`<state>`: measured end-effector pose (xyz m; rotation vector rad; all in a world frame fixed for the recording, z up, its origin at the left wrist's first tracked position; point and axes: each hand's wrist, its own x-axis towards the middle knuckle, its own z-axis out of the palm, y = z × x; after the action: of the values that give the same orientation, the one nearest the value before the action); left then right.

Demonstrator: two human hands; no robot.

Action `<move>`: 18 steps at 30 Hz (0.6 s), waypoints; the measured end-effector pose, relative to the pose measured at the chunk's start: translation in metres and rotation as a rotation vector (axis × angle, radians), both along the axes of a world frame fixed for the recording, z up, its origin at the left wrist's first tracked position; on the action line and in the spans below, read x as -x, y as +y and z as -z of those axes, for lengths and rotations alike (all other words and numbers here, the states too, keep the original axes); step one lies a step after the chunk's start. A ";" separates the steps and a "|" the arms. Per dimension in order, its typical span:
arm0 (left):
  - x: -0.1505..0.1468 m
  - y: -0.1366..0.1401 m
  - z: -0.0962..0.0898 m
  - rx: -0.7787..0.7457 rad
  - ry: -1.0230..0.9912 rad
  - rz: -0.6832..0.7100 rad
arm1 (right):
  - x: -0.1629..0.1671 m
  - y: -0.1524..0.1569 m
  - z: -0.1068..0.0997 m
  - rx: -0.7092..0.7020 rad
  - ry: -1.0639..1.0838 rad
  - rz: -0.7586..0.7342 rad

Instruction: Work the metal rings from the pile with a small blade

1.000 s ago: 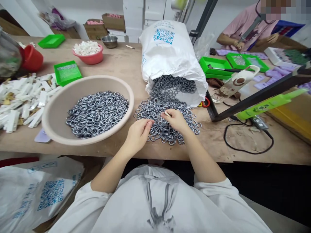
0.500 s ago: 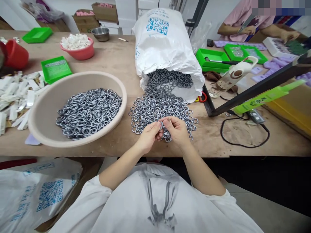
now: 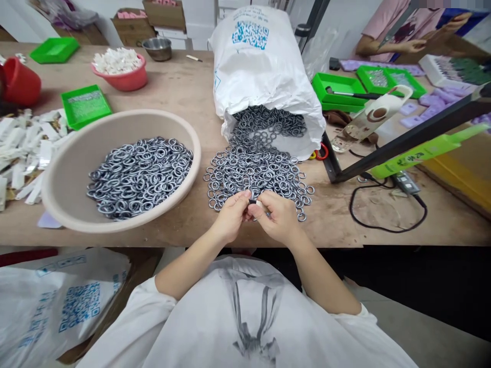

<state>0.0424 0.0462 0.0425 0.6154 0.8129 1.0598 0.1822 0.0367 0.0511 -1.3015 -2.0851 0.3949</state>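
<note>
Both my hands meet at the near edge of a loose pile of grey rings (image 3: 261, 168) on the table. My left hand (image 3: 231, 217) is closed in a pinch, thumb against fingers, on a grey ring seen dark and nearly edge-on (image 3: 252, 201). My right hand (image 3: 281, 217) is closed too, its thumb and finger brought up against the same spot; what it grips is mostly hidden by the fingers. Behind the pile lies a white sack (image 3: 264, 66), its mouth towards me, with more rings inside. A beige basin (image 3: 63, 189) to the left holds many rings.
White plastic pieces (image 3: 23, 153) lie heaped at the far left. Green trays (image 3: 86, 105) and a pink bowl (image 3: 123, 81) stand behind the basin. On the right are a black metal frame (image 3: 368, 158), a green tube (image 3: 422, 153) and a cable (image 3: 353, 214). A co-worker (image 3: 399, 30) sits at the back right.
My hands have come slightly nearer to me and the right hand has turned, its thumb now at the ring. The ring shows darker and more edge-on. The co-worker's hand has lifted.
</note>
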 end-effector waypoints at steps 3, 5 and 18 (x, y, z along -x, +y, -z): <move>0.002 0.001 0.001 -0.002 0.002 0.023 | 0.001 -0.001 -0.001 0.023 0.020 -0.024; 0.005 -0.001 0.002 -0.034 0.019 0.052 | -0.003 0.002 0.003 0.069 0.071 -0.034; 0.042 -0.014 0.021 -0.032 0.075 0.218 | 0.021 0.133 0.030 0.197 -0.362 0.235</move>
<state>0.0008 0.0320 0.0213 0.7567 0.7760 0.8561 0.1610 0.1699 0.0212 -1.8274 -2.1867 0.2818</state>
